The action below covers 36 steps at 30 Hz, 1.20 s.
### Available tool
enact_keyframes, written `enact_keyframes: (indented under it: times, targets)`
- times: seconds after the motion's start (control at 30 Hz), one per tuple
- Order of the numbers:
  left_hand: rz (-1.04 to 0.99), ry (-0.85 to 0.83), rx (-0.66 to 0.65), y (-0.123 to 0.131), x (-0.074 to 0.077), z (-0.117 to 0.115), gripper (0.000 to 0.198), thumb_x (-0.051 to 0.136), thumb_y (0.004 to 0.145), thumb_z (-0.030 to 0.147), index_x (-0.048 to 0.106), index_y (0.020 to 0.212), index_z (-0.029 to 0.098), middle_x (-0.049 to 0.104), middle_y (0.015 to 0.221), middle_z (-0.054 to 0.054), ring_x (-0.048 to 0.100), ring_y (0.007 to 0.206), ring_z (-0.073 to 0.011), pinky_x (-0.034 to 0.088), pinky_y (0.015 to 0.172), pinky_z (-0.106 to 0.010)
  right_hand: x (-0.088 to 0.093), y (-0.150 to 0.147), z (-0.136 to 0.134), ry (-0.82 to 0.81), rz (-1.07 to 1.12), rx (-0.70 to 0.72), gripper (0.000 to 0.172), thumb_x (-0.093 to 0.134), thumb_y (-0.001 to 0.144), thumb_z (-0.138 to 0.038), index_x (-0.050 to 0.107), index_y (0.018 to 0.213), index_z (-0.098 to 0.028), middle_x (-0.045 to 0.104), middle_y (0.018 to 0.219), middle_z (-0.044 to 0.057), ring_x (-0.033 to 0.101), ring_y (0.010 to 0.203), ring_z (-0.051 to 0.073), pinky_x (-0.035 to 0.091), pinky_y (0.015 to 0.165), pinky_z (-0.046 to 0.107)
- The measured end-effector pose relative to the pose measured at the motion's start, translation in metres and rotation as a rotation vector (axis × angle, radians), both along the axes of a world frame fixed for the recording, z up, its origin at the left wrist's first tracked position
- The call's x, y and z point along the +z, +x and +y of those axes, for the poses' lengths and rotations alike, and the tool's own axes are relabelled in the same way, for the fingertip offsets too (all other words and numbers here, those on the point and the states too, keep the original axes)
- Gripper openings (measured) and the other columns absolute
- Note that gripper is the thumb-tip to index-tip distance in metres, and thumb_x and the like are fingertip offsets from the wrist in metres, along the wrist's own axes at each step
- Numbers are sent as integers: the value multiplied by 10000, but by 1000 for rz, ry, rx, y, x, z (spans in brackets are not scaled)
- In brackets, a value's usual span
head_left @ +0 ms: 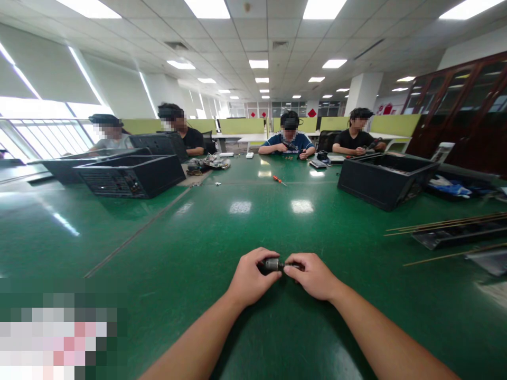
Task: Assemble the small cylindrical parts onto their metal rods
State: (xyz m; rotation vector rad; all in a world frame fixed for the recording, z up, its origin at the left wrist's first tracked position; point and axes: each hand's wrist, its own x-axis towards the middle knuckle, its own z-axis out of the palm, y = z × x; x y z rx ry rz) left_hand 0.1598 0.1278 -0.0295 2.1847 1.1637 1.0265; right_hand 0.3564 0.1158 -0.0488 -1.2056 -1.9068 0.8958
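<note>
Just above the green tabletop, in the lower middle of the head view, my two hands meet at one small object. My left hand (253, 277) is closed round a small dark metal cylinder (272, 264) with a silvery grey band, gripped between thumb and fingers. From its right end a narrower dark part runs into my right hand (312, 273), whose thumb and fingers pinch it. That right-hand part is mostly covered by the fingers, and I cannot tell whether it is joined to the cylinder.
An orange screwdriver (279, 180) lies further out on the green table (206, 227). Black computer cases (130, 174) stand left, another black case (380, 177) right. Thin rods (443, 225) lie near a dark tray at right. Several people sit across the table.
</note>
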Motion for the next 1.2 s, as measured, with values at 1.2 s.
enact_keyframes:
  times: [1.2]
  targets:
    - [-9,7,53,-2,-1,1,274,721,669,171,699,938,215,697,881,-26,639,833,-192,493,747,-308,3,6,0,-25,30,-19,185,567,845,-312,680,800,-172,568,587,-11,513,557,134,344,537,241]
